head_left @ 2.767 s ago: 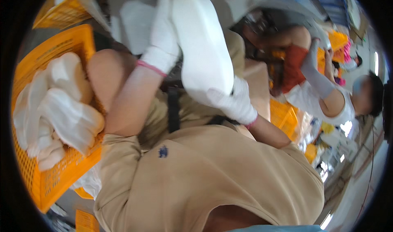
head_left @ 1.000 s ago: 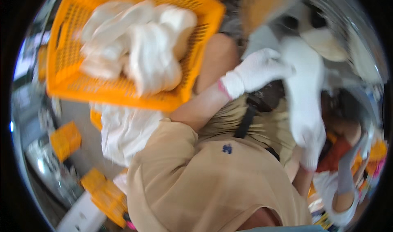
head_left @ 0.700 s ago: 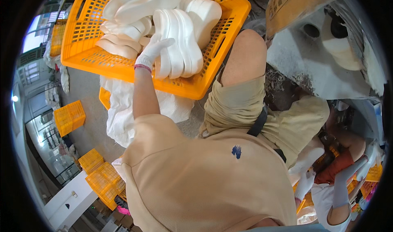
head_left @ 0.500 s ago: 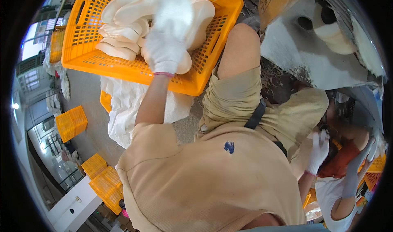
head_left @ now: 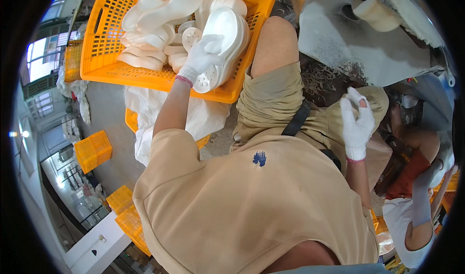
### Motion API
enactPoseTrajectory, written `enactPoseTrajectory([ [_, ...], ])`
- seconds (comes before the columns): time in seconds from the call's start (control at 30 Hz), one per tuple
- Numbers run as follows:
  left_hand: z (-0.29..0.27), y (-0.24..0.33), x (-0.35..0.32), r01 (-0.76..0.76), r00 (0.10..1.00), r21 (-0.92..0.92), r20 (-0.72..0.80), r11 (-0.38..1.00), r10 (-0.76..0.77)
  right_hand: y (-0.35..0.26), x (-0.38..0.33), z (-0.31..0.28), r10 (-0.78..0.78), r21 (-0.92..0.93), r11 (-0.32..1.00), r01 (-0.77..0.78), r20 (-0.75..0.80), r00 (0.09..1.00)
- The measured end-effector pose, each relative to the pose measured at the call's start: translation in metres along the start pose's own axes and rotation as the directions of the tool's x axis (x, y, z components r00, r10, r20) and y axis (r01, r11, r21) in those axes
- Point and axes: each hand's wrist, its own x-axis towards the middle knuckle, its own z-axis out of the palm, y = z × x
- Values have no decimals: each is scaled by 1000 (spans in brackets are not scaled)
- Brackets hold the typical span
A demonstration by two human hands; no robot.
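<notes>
While the scene is read from left to right, a stack of smaller orange crates is seen first on the grey floor, well apart from the action. Next comes the big orange basket, which is pretty much filled with white foam shoe soles piled loosely on top of each other, some flat, some tilted. A white bag is tucked just under its near edge. The left hand, gloved in white, is closed around one white sole lying on top of the pile at the basket's right side, fingers wrapped over its near end. For a clean pick, the sole would probably be best gripped firmly across its width and lifted straight up, so the neighbours aren't dragged along or tipped over the rim. Further right, the right hand is held up in the air near the knee with nothing in it, fingers loosely curled and slack. Beyond it a grey work surface with a pale moulded piece can be made out, and another person's gloved arm is seen at the far right edge.
</notes>
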Motion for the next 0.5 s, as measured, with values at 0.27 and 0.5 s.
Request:
enactPoseTrajectory([
  [0.27, 60, 33, -59, -106, 922, 740, -178, 664, 345, -116, 119, 129, -503, 103, 864, 492, 210, 839],
  [0.5, 11, 1, -31, 125, 949, 146, -307, 981, -75, -118, 196, 276, -192, -199, 911, 361, 569, 799],
])
